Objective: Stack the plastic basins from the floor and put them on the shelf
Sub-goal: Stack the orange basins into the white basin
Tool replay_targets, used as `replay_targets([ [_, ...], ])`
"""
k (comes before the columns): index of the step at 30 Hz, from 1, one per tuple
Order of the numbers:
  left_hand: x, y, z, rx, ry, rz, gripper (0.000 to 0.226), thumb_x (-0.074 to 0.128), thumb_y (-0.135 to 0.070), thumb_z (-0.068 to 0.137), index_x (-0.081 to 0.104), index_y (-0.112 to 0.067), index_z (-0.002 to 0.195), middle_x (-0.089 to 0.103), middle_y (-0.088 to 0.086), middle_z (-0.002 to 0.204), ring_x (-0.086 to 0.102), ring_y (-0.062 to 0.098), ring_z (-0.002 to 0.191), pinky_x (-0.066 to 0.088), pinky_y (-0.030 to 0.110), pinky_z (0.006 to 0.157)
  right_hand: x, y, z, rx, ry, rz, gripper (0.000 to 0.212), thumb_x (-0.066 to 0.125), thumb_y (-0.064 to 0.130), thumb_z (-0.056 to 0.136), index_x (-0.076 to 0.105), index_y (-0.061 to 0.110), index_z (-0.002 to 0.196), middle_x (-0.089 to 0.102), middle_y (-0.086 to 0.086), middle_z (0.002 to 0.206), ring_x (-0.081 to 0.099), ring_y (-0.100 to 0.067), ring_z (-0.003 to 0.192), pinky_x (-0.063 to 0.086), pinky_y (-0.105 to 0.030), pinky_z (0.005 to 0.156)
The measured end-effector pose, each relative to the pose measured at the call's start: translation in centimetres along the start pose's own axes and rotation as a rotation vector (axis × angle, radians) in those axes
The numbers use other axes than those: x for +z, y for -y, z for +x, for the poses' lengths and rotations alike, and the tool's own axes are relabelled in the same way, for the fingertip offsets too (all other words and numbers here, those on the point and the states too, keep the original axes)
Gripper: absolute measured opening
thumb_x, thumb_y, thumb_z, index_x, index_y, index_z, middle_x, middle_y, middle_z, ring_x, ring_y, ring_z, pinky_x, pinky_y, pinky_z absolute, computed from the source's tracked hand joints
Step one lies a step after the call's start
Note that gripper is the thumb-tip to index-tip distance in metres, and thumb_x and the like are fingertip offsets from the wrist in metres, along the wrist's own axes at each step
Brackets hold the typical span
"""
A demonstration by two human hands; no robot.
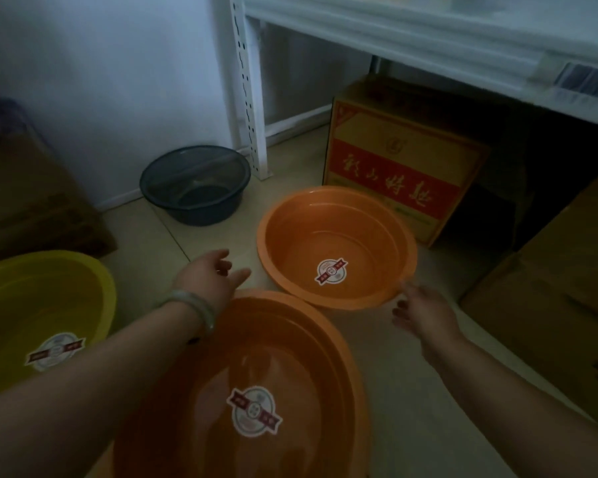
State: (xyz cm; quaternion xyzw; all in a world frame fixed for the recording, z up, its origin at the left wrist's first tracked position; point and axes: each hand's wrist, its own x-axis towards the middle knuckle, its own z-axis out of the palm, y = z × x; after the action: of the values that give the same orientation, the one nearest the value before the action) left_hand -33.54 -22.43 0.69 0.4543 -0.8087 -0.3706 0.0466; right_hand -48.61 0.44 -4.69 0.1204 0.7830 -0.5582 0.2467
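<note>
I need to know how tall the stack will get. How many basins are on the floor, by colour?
Orange: 2, far orange basin and near orange basin
Yellow: 1, yellow basin
Dark: 1, dark basin
Total: 4

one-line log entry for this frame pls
phase: reaching | left hand: open | right hand: open, at far orange basin rim | shelf: no basins seen

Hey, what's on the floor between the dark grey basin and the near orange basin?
Head view: only the left hand hovers there, above bare floor tiles, between the dark grey basin and the near orange basin.
</note>
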Motion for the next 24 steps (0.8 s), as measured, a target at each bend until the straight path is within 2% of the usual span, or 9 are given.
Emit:
replay_targets([
  [3, 2.7, -2.6, 1.0, -0.095, 0.036, 0.019, 0.068, 0.06, -0.04, 0.081, 0.033, -0.02, 0.141, 0.052, 0.003, 0.136, 0.06, 0.02, 0.102, 0.052, 0.035, 0.082, 0.1, 1.6, 2.8, -0.02, -0.077, 0.047, 0.077, 0.06, 0.045, 0.085, 0.027, 0.014, 0.148, 0.053, -0.015, 0.138, 0.062, -0.03, 0.105, 0.05, -0.048, 0.095],
  [5, 4.1, -4.1, 1.6, -0.167, 0.07, 0.054, 0.066, 0.058, -0.041, 0.083, 0.034, -0.016, 0.139, 0.056, 0.005, 0.129, 0.056, 0.013, 0.072, 0.046, 0.027, 0.058, 0.5, 2.1, 4.0, -0.015, -0.051, 0.036, 0.074, 0.063, 0.043, 0.084, 0.033, 0.014, 0.145, 0.054, -0.014, 0.138, 0.061, -0.034, 0.111, 0.05, -0.051, 0.095],
  [6, 4.6, -4.6, 2.0, -0.204, 0.095, 0.066, 0.059, 0.056, -0.041, 0.084, 0.04, -0.014, 0.134, 0.062, 0.005, 0.115, 0.051, 0.011, 0.064, 0.041, 0.025, 0.053, 0.7, 2.0, 4.4, -0.022, -0.018, 0.012, 0.068, 0.064, 0.042, 0.083, 0.04, 0.015, 0.141, 0.058, -0.012, 0.134, 0.062, -0.034, 0.11, 0.051, -0.051, 0.094],
  [9, 6.0, -5.2, 3.3, -0.239, 0.171, 0.129, 0.037, 0.054, -0.041, 0.085, 0.06, -0.011, 0.106, 0.064, 0.006, 0.088, 0.061, 0.019, 0.074, 0.05, 0.032, 0.066, 1.1, 1.0, 5.8, -0.062, 0.026, -0.001, 0.059, 0.065, 0.04, 0.077, 0.049, 0.023, 0.131, 0.064, -0.006, 0.125, 0.064, -0.032, 0.104, 0.053, -0.052, 0.088],
  [11, 6.5, -5.2, 3.8, -0.221, 0.162, 0.119, 0.024, 0.056, -0.035, 0.086, 0.059, -0.012, 0.08, 0.064, 0.006, 0.077, 0.061, 0.02, 0.069, 0.049, 0.031, 0.064, 1.1, 0.7, 6.3, -0.075, 0.033, 0.008, 0.057, 0.064, 0.04, 0.076, 0.049, 0.025, 0.129, 0.064, -0.004, 0.121, 0.064, -0.031, 0.101, 0.055, -0.052, 0.085],
  [13, 6.6, -5.0, 4.0, -0.225, 0.127, 0.042, 0.021, 0.057, -0.027, 0.086, 0.054, -0.014, 0.069, 0.065, 0.006, 0.074, 0.063, 0.021, 0.069, 0.049, 0.031, 0.064, 1.1, 0.9, 6.1, -0.085, 0.051, 0.018, 0.052, 0.063, 0.036, 0.079, 0.049, 0.024, 0.128, 0.064, -0.004, 0.118, 0.064, -0.031, 0.1, 0.056, -0.053, 0.081],
  [18, 6.6, -4.8, 3.8, -0.231, 0.038, -0.233, 0.01, 0.061, -0.018, 0.082, 0.056, -0.026, 0.081, 0.067, 0.004, 0.081, 0.069, 0.022, 0.08, 0.056, 0.04, 0.078, 0.8, 1.1, 5.5, -0.068, 0.076, 0.077, 0.045, 0.062, 0.031, 0.085, 0.048, 0.028, 0.127, 0.061, -0.002, 0.117, 0.062, -0.029, 0.102, 0.055, -0.053, 0.084],
  [21, 5.8, -5.1, 3.6, -0.157, -0.007, -0.246, 0.029, 0.061, -0.021, 0.081, 0.058, -0.024, 0.11, 0.066, 0.001, 0.083, 0.068, 0.021, 0.08, 0.057, 0.039, 0.076, 0.4, 1.8, 5.0, -0.112, 0.064, 0.071, 0.051, 0.063, 0.033, 0.081, 0.048, 0.031, 0.129, 0.062, -0.003, 0.124, 0.062, -0.029, 0.107, 0.052, -0.053, 0.091],
  [24, 4.1, -5.6, 2.7, -0.088, -0.049, -0.309, 0.042, 0.062, -0.02, 0.079, 0.055, -0.026, 0.12, 0.067, -0.001, 0.088, 0.069, 0.02, 0.08, 0.058, 0.042, 0.077, 0.1, 3.6, 3.3, -0.15, 0.051, 0.117, 0.048, 0.061, 0.021, 0.086, 0.049, 0.021, 0.133, 0.062, -0.004, 0.12, 0.062, -0.028, 0.106, 0.053, -0.051, 0.089],
])
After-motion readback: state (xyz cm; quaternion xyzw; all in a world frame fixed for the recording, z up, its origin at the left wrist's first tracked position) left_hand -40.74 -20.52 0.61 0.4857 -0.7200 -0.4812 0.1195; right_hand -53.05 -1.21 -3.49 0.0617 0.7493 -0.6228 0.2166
